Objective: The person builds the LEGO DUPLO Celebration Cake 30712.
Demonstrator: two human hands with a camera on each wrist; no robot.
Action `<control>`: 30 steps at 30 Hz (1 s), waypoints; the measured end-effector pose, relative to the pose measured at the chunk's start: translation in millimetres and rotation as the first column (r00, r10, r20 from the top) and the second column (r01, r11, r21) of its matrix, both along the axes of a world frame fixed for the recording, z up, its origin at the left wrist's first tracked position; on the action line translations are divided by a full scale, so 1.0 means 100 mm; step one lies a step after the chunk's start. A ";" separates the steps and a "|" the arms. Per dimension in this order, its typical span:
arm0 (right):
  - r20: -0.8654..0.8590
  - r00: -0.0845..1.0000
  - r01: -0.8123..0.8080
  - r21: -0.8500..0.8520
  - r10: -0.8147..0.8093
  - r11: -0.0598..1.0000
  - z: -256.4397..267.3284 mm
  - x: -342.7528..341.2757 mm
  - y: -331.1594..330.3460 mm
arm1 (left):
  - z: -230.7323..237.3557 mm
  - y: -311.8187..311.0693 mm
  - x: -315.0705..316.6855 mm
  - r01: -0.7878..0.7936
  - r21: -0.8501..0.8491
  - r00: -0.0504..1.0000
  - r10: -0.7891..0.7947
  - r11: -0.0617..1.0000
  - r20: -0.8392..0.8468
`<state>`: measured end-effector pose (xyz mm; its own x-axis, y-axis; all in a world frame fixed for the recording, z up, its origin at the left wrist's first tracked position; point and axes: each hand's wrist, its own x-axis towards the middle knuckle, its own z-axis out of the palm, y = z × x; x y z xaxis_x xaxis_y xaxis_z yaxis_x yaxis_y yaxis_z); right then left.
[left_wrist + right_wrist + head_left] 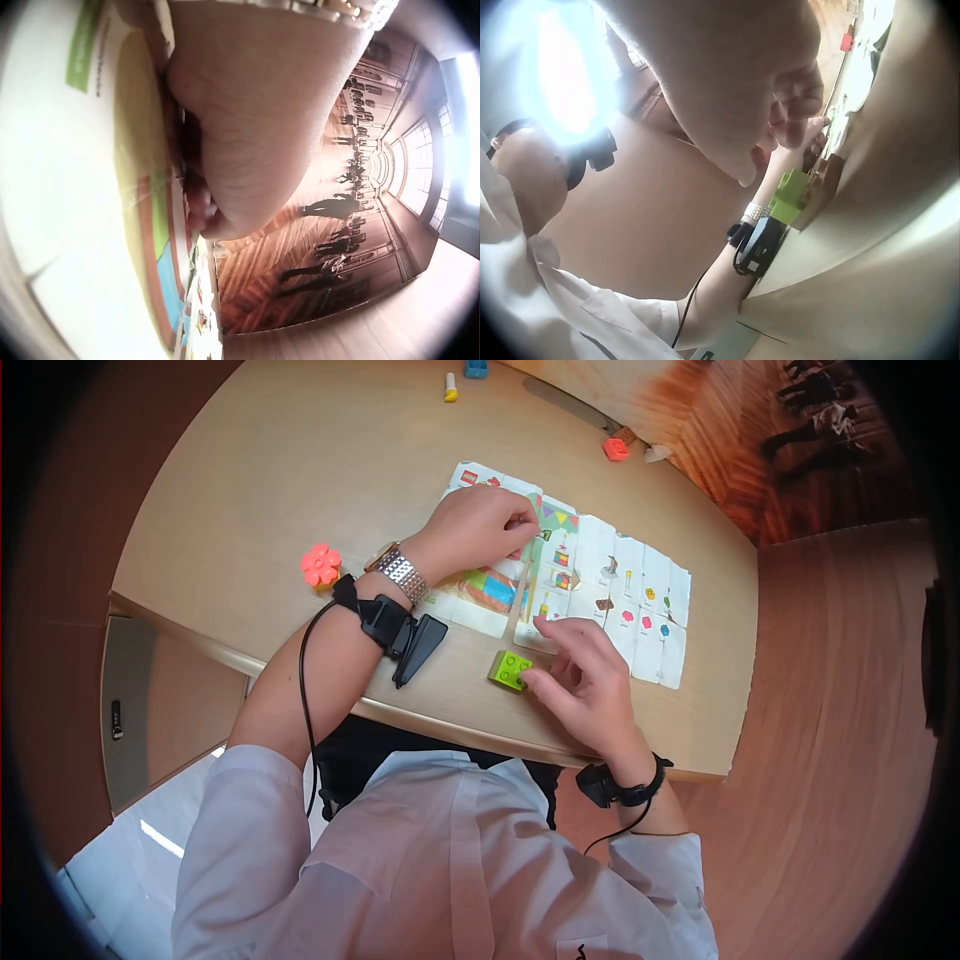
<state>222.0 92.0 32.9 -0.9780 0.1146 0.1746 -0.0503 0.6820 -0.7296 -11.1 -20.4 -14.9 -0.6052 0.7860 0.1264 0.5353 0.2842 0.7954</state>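
Observation:
A printed picture sheet (pixel 590 540) lies spread on the table, creased into panels. My left hand (pixel 475 525) rests on its left part, back of the hand upward. Its fingers are loosely curled and partly hidden beneath; no object shows in them. Near the table's front edge sits a lime green toy brick (pixel 512 670), its studs facing up. In the right wrist view the green brick (pixel 789 196) stands on a brown brick (pixel 821 193). My right hand (pixel 592 680) is just right of them, fingers bent loosely, thumb tip close beside the green brick.
A coral flower piece (pixel 321 565) lies left of my left wrist. Toward the far edge are a white-and-yellow piece (pixel 450 388), a blue piece (pixel 476 369) and a red brick (pixel 615 450). A printed backdrop (pixel 720 450) borders the table's far side.

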 end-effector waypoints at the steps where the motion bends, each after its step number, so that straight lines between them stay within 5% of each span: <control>1: 0.011 1.000 0.026 -0.030 -0.026 0.999 0.00 0.00 0.02 | -0.02 0.00 0.00 -0.006 0.017 1.000 0.006 1.000 -0.017; 5: 0.001 0.986 0.166 0.010 -0.166 0.986 -0.28 -0.09 0.23 | -0.07 0.02 -0.01 -0.007 0.049 1.000 0.008 0.999 -0.028; 8: 0.050 0.947 0.322 -0.209 -0.318 0.923 -0.51 -0.13 0.36 | -0.05 0.01 -0.01 -0.003 0.024 0.999 0.005 1.000 -0.052; 17: 0.160 0.955 0.265 -0.092 -0.249 0.960 -0.38 -0.16 0.37 | -0.03 0.02 -0.01 -0.006 0.005 1.000 0.007 1.000 -0.028; 30: 0.200 0.938 0.313 -0.134 -0.283 0.940 -0.40 -0.16 0.41 | 0.00 0.01 0.01 -0.003 -0.030 1.000 0.003 1.000 0.009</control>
